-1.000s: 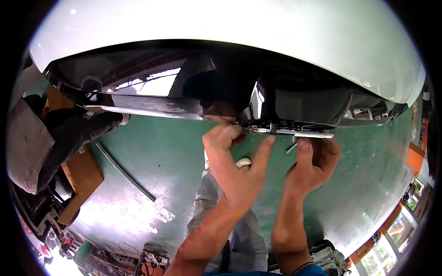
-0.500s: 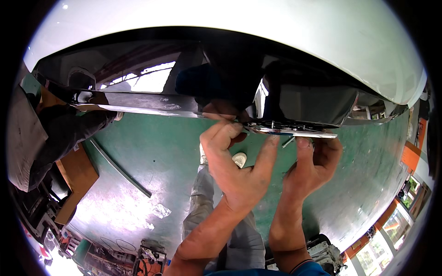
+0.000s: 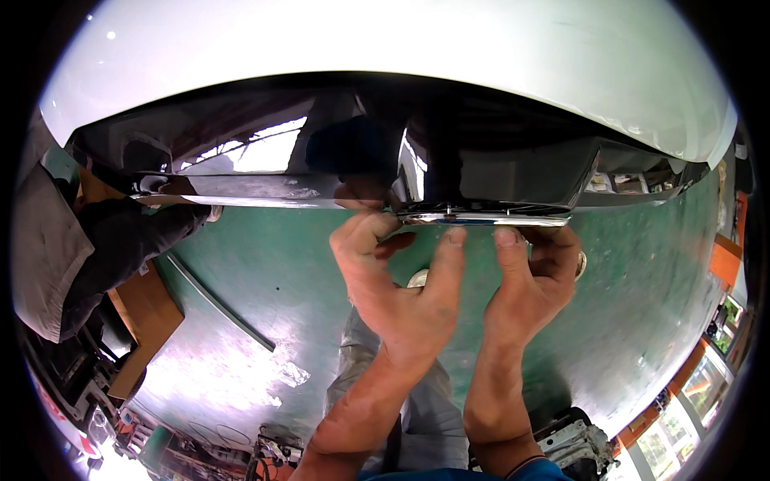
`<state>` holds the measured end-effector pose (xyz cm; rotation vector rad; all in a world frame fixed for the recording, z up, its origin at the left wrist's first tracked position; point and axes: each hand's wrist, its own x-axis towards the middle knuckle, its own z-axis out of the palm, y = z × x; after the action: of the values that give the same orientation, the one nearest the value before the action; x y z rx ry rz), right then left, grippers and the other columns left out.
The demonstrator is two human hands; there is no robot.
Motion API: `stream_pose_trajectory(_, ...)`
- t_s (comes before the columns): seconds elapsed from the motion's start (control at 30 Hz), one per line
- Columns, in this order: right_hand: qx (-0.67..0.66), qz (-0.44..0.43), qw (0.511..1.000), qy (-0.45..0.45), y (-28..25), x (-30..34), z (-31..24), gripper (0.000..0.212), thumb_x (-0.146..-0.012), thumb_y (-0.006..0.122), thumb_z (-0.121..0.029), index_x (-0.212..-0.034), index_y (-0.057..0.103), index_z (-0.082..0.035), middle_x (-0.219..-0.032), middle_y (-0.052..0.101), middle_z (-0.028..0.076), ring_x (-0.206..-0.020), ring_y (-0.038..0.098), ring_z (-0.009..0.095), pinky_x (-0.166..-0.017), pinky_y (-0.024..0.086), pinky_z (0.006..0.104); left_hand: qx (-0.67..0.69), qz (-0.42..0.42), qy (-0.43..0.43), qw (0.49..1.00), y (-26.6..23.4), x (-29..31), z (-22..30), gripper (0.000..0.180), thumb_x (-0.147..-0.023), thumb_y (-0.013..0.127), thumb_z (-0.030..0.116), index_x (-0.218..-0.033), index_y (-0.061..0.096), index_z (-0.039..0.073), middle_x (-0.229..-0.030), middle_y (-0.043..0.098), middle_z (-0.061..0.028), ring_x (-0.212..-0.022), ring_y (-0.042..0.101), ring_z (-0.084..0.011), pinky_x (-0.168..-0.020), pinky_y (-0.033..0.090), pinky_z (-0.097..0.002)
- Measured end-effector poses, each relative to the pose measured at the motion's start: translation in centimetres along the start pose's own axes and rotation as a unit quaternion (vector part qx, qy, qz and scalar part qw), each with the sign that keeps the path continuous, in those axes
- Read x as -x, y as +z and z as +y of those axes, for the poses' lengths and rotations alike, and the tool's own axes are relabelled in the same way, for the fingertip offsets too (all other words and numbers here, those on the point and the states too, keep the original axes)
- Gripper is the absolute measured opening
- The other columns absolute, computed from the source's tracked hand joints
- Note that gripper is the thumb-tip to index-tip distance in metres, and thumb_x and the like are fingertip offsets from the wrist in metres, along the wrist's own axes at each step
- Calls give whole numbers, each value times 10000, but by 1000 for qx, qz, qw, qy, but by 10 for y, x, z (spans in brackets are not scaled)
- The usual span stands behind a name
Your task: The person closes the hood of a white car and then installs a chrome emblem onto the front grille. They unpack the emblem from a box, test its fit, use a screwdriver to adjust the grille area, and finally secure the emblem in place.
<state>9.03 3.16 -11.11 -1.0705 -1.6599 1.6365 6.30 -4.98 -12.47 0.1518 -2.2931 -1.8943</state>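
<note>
A thin, shiny chrome-edged strip [image 3: 484,219] is held along the lower edge of a glossy black car panel [image 3: 361,152]. Small pins rise from the strip toward the panel. My left hand [image 3: 405,289] grips its left end, thumb tip on the near edge and fingers curled at the corner. At the right end, my right hand [image 3: 533,293] pinches the strip between its thumb and bent fingers. Whether the strip touches the panel I cannot tell. Above the black panel curves white bodywork [image 3: 385,40].
Another person's dark-trousered leg [image 3: 128,248] is at the left, beside a cardboard piece [image 3: 144,321]. A long grey strip [image 3: 220,303] and crumpled clear plastic [image 3: 293,373] lie on the green floor [image 3: 249,256]. Machine parts [image 3: 577,445] sit behind my feet.
Both hands and the strip have shifted slightly left and up along the panel. The strip's pinned face, visible before, is now seen nearly edge-on. A small bolt-like piece near my right thumb no longer shows.
</note>
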Motion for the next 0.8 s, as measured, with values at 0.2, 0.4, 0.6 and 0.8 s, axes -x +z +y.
stream_pose_trajectory(0.2, -10, -7, 1000, -3, 0, -2, 1, 440, -750, 802, 29, -1092, 528, 2, -1075, 584, 92, -947, 623, 161, -812, 554, 289, -5, -3, -15, 1000, -2, -1, -1, 535, -724, 835, 37, -1130, 487, 33, -1158, 481, -103, -970, 544, -183, -745, 507, -290)
stream_pose_trajectory(0.4, -39, -28, 998, -48, 1, -5, 12, 420, -714, 816, 26, -1027, 538, -7, -1077, 561, 75, -900, 604, 135, -762, 535, 274, 51, -7, -38, 998, -5, -1, -3, 502, -771, 775, -36, -1144, 448, 35, -1175, 469, -89, -1026, 539, -172, -799, 516, -296)
stream_pose_trajectory(0.6, -81, -51, 990, -101, -3, -10, 23, 435, -658, 839, 22, -984, 552, -12, -987, 536, 74, -863, 570, 136, -761, 512, 271, 19, -10, -1, 1000, -6, -1, -6, 412, -817, 715, -53, -1146, 474, 4, -1092, 523, -73, -1030, 538, -163, -886, 454, -291)
stream_pose_trajectory(0.8, -17, -49, 976, -214, -5, -13, 34, 417, -625, 844, 9, -929, 560, -19, -953, 538, 88, -822, 541, 201, -687, 463, 307, 40, -13, 3, 999, -9, -2, -7, 404, -856, 716, 50, -1168, 467, -15, -1095, 548, -93, -1016, 549, -164, -879, 486, -298)
